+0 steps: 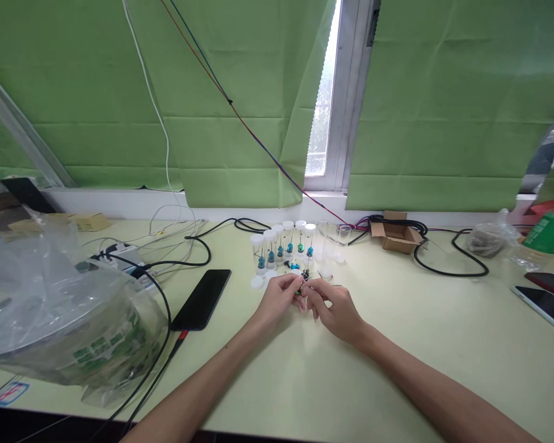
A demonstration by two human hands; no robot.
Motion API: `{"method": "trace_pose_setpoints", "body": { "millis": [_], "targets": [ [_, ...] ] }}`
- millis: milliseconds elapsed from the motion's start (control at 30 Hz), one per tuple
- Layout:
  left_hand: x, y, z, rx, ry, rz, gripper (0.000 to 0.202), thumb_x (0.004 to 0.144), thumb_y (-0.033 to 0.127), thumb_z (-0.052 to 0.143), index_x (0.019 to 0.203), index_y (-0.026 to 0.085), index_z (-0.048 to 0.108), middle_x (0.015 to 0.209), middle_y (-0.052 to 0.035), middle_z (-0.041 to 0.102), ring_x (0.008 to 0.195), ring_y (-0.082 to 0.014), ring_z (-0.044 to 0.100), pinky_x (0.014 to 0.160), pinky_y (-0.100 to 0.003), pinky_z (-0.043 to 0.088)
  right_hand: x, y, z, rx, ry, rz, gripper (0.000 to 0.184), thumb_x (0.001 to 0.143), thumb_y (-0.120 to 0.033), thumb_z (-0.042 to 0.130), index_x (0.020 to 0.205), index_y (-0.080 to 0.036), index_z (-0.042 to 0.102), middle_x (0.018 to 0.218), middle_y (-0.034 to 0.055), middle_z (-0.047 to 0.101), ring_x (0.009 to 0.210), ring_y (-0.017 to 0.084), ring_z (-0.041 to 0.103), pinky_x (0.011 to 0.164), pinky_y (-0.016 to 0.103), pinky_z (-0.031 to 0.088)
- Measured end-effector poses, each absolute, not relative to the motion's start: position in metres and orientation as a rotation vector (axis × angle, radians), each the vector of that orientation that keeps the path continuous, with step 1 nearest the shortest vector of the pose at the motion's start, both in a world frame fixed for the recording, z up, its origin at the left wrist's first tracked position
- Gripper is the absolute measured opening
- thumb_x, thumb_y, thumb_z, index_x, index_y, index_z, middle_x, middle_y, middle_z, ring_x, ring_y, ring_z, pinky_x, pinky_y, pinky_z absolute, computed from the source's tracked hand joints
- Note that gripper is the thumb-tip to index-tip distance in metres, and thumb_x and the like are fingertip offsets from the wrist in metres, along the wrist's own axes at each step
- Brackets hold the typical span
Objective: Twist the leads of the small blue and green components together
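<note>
Over the middle of the table, my left hand pinches a small dark piece with a bit of green on it. My right hand meets it from the other side, its thumb and fingers closed at the same piece. The fingers cover most of it, so its shape is unclear. Just beyond the hands stand several clear tubes with white lids, holding blue or green pieces with thin dark stems. A loose blue piece and white caps lie in front of them. Uncapped clear tubes stand at right.
A black phone with a cable lies left, beside a large plastic-wrapped bundle. Behind right are a small open cardboard box and black cable loops. A green-labelled bottle and a pale-edged phone sit far right.
</note>
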State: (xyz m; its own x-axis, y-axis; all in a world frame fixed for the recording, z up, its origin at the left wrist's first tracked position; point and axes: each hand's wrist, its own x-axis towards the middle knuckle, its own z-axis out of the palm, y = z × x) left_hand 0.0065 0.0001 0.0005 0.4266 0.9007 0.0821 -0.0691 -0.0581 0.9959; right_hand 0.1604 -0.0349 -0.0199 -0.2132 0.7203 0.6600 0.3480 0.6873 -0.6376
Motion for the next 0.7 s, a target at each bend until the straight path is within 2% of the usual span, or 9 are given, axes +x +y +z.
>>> {"method": "trace_pose_setpoints", "body": {
  "millis": [167, 367, 700],
  "targets": [
    [0.0062, 0.001, 0.0006, 1.367, 0.788, 0.951, 0.038, 0.082, 0.049, 0.066, 0.07, 0.014, 0.064, 0.064, -0.0035, 0.062, 0.054, -0.0125, 0.057, 0.055, -0.026, 0.046, 0.1615, -0.0356, -0.0179, -0.792, -1.858, 0.512, 0.024, 0.102, -0.023, 0.034, 0.104, -0.02, 0.058, 0.071, -0.0012, 0.058, 0.052, 0.009, 0.055, 0.055, 0.022, 0.047],
    [0.0047, 0.0012, -0.0004, 1.363, 0.759, 0.94, 0.035, 0.085, 0.045, 0.063, 0.069, 0.015, 0.062, 0.062, -0.0021, 0.061, 0.054, -0.011, 0.054, 0.056, -0.025, 0.044, 0.1623, -0.035, -0.0185, -0.757, -1.895, 0.506, 0.022, 0.1, -0.019, 0.038, 0.11, -0.02, 0.058, 0.076, 0.0, 0.061, 0.056, 0.01, 0.054, 0.057, 0.023, 0.046],
    [0.0041, 0.0025, -0.0035, 1.372, 0.778, 0.951, 0.036, 0.085, 0.047, 0.063, 0.069, 0.014, 0.061, 0.062, -0.0018, 0.058, 0.054, -0.0106, 0.05, 0.054, -0.024, 0.041, 0.1611, -0.0378, -0.0132, -0.762, -1.922, 0.481, 0.019, 0.098, -0.017, 0.044, 0.102, -0.02, 0.062, 0.078, 0.0014, 0.066, 0.063, 0.011, 0.057, 0.058, 0.022, 0.047]
  ]
}}
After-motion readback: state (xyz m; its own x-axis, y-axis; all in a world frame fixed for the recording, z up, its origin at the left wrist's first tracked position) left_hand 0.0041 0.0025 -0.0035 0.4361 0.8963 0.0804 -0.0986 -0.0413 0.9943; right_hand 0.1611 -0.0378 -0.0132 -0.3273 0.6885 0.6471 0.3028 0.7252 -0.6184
